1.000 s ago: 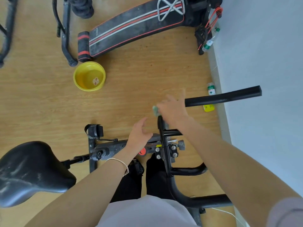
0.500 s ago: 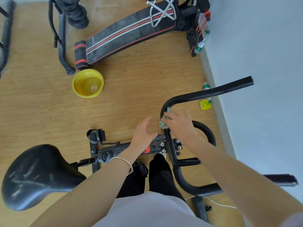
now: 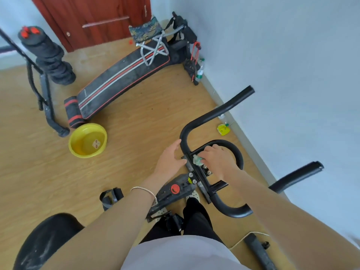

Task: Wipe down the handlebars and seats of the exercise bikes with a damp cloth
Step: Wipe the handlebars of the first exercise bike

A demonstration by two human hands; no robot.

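Observation:
An exercise bike stands below me, its black handlebar (image 3: 212,114) curving up to the right toward the wall. My right hand (image 3: 218,158) is closed on a small pale green cloth (image 3: 197,160) and presses it against the middle clamp of the handlebar. My left hand (image 3: 170,159) rests open beside the handlebar's left bend, fingers apart, touching the bracket. The black, dusty bike seat (image 3: 42,242) sits at the bottom left, partly hidden by my left forearm.
A yellow basin (image 3: 87,140) with water sits on the wooden floor to the left. Behind it lie a black sit-up bench (image 3: 120,80), a folding stool (image 3: 150,36) and stacked weights (image 3: 48,55). A white wall runs along the right, with bottles and a yellow item (image 3: 223,129) at its base.
My right hand with the cloth has slid from the handlebar's upper bend down to the middle clamp. The view has tilted up, showing the door and more of the room.

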